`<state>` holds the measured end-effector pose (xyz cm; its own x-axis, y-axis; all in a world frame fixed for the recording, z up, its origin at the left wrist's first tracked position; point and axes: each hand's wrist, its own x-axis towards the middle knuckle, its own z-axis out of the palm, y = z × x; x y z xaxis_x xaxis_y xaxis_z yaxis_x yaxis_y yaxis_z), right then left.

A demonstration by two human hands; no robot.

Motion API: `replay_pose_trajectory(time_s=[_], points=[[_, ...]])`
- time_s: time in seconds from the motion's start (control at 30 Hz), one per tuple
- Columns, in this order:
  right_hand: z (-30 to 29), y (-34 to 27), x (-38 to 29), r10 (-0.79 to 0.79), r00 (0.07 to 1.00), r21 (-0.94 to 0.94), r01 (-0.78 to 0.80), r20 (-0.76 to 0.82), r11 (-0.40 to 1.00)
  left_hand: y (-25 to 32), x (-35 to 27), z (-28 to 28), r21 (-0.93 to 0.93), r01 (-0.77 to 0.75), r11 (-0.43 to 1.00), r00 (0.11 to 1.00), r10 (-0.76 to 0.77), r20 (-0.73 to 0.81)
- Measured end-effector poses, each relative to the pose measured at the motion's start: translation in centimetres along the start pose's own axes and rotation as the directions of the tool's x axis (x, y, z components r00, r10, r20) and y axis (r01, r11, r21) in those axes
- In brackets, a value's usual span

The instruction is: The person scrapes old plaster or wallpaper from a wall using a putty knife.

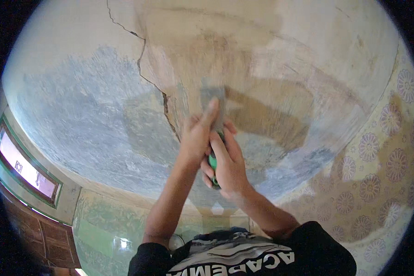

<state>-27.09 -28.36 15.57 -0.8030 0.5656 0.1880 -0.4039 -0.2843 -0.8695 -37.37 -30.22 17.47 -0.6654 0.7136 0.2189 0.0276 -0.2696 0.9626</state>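
Observation:
Both of my hands are on one scraper (213, 93) with a flat metal blade and a green and black handle. My right hand (229, 162) is closed around the handle. The thumb of my left hand (198, 134) lies along the blade, and its other fingers are near the top of the handle; some are hidden. The blade lies at the surface of a wall (193, 62) with worn, peeling paint in cream, brown and blue-grey; whether its edge touches is too blurred to tell. A jagged crack (165, 103) runs down the wall just left of the blade.
Flower-patterned covering (369, 186) is on the adjoining wall at right. At lower left are a green-framed window (27, 165), a brown wooden door (38, 227) and a green-painted surface (96, 234). Shadows of the arms and tool fall on the wall.

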Motion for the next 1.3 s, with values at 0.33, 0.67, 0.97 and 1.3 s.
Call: replay_pose_trajectory(time_s=[0.33,0.67,0.97,1.3], points=[[-0.8,0.7,0.2,-0.001,0.999,0.0,0.001,0.043,1.0,-1.8,0.3,0.5,-0.104,-0.035,0.994,0.999,0.035,-0.01],[-3.6,1.5,-0.8,0.149,0.982,-0.067,-0.142,0.12,0.988,-3.4,-2.5,0.9,-0.043,0.047,0.998,0.986,-0.053,-0.158],[-19.0,10.9,-11.8,0.499,0.838,-0.581,-0.297,0.222,0.757,-17.1,-13.6,0.1,-0.151,0.339,0.929,0.922,-0.36,-0.141],[-22.6,13.6,-15.1,0.418,0.875,-0.428,-0.289,0.245,0.856,-21.0,-19.4,5.9,-0.081,0.376,0.923,0.915,-0.384,-0.126]])
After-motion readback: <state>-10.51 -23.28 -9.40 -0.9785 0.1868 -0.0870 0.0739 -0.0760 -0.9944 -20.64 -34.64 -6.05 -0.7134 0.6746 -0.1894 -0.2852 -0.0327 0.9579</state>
